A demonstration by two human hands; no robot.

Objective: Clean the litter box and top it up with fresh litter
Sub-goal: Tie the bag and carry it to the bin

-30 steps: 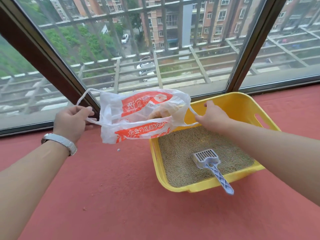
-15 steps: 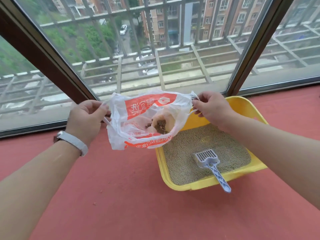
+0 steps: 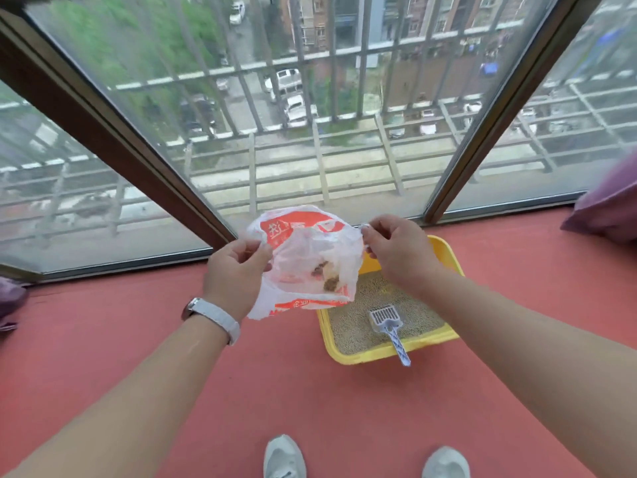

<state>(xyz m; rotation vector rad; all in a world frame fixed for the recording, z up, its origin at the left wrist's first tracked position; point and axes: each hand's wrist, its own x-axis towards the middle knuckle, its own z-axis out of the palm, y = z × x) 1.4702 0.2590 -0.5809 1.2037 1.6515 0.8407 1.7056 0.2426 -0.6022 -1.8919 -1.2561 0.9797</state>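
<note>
Here, a person stands on a red floor [image 3: 310, 391] in front of a bay of tall windows [image 3: 310, 132], with both arms extended forward. The left hand [image 3: 234, 270] and the right hand [image 3: 396, 251] hold a thin white plastic bag [image 3: 310, 263] with orange printing between them, above the floor.

Left hand: fingers curled, thumb and fingertips pinching the bag's left edge. A white wristband [image 3: 215, 319] sits on this wrist.

Right hand: fingers curled, pinching the bag's upper right corner or handle; the exact fold of plastic in the grip cannot be made out.

Bag contents: brownish clumps [image 3: 327, 277] show through the translucent plastic in the lower right part. The bag hangs partly over the near-left corner of the litter box, hiding that corner. Whether the bag touches the box cannot be told.

Litter box: a yellow plastic tray [image 3: 362, 357] resting on the red floor near the window, just below and right of the hands. It holds a level layer of tan granular litter [image 3: 351, 326].

Scoop: a pale blue slotted litter scoop [image 3: 387, 324] lies in the tray, slotted head on the litter, handle angled toward the viewer and extending over the near rim.

Surroundings: two grey shoes [image 3: 284, 457] appear at the bottom edge. A purple fabric item [image 3: 606, 208] lies at the right edge by the window; another purple item [image 3: 10, 301] sits at the left edge. Outside, metal bars, parked cars and buildings are visible below.
</note>
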